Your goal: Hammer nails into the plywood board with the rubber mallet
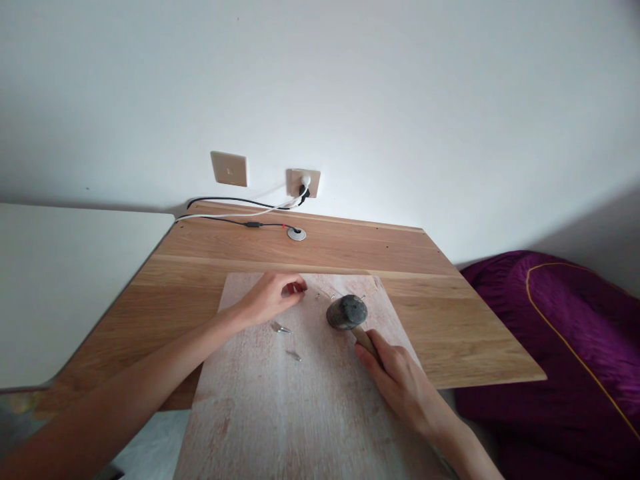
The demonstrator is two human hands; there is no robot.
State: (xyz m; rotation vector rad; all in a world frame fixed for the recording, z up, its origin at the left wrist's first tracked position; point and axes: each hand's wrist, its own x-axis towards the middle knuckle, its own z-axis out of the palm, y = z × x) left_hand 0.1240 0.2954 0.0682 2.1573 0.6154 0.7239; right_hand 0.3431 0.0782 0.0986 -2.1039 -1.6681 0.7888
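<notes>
My right hand (395, 370) is wrapped round the wooden handle of a mallet (347, 312) with a dark, rounded head. The mallet head is over the far part of a pale, wood-grained board (280, 413). Small metal nails (333, 297) show near the mallet head, towards the board's far edge. To their left, my left hand (275, 295) has its fingers curled together at the board's far side; what they hold, if anything, I cannot make out. Nearer to me, a small pile of metal nails or screws (283, 329) and another little metal piece (294, 355) lie on the board.
The board rests on a brown wooden desk (465, 333). Behind it, cables (235, 215) run to a wall socket (313, 183) and a round desk grommet (297, 234). A white panel (75, 287) is at left, purple fabric (550, 320) at right.
</notes>
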